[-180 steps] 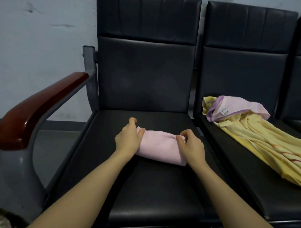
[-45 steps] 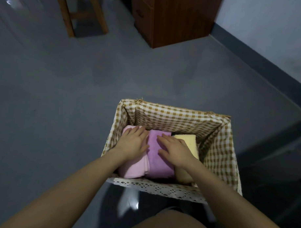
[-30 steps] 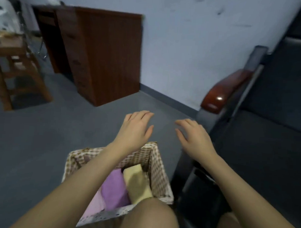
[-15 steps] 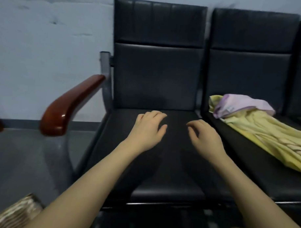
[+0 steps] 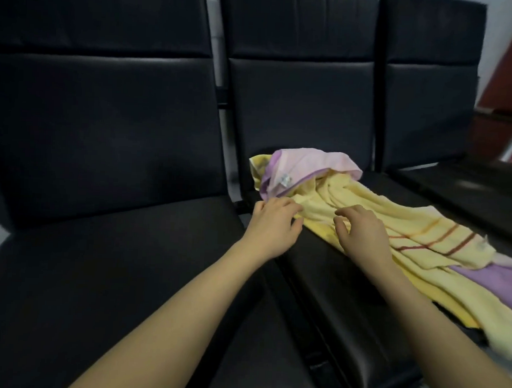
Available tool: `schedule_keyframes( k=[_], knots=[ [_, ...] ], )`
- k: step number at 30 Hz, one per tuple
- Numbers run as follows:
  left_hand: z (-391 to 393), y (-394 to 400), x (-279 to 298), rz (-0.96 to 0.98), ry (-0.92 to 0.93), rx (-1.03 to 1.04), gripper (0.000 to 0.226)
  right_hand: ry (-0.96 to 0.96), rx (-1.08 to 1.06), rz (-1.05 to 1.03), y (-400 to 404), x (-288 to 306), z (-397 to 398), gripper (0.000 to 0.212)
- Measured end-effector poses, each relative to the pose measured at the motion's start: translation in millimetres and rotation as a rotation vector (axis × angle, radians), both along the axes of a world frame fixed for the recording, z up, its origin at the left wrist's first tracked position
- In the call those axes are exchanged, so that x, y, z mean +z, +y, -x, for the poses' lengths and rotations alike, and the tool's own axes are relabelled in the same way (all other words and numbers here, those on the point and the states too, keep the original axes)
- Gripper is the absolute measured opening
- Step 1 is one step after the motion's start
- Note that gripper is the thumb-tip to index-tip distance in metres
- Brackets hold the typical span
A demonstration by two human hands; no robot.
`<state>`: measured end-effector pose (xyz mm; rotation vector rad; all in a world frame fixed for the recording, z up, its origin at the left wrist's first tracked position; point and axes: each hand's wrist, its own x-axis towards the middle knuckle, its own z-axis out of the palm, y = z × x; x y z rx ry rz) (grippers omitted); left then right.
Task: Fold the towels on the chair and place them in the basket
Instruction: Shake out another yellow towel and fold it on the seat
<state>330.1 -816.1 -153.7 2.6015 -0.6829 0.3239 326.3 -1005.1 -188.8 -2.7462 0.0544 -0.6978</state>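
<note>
A crumpled yellow towel (image 5: 373, 215) with red-orange stripes sprawls across the middle black chair seat (image 5: 327, 271). A pink and purple towel (image 5: 305, 166) lies bunched on its far end, and more purple cloth (image 5: 495, 277) shows at the right. My left hand (image 5: 272, 225) reaches to the yellow towel's near left edge, fingertips touching it, fingers relaxed. My right hand (image 5: 361, 232) hovers just over the yellow towel with fingers loosely curled, holding nothing. The basket is out of view.
The left black chair seat (image 5: 107, 275) holds nothing. A third black seat (image 5: 467, 183) stands at the right, with a red object (image 5: 511, 86) behind it. Chair backs rise along the far side.
My view has swung right from the left seat to the middle seat. Both hands have moved right and forward onto the yellow towel pile.
</note>
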Motion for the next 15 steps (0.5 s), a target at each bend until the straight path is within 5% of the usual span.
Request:
schedule_keyframes(
  k=[8, 15],
  knots=[
    [-64, -69, -44, -0.086, 0.087, -0.025, 0.043, 0.120, -0.169, 0.064, -48, -31, -34, 0.023],
    [-80, -82, -62, 0.052, 0.134, 0.000, 0.044, -0.241, -0.016, -0.270, -55, -15, -16, 0.018]
  ],
)
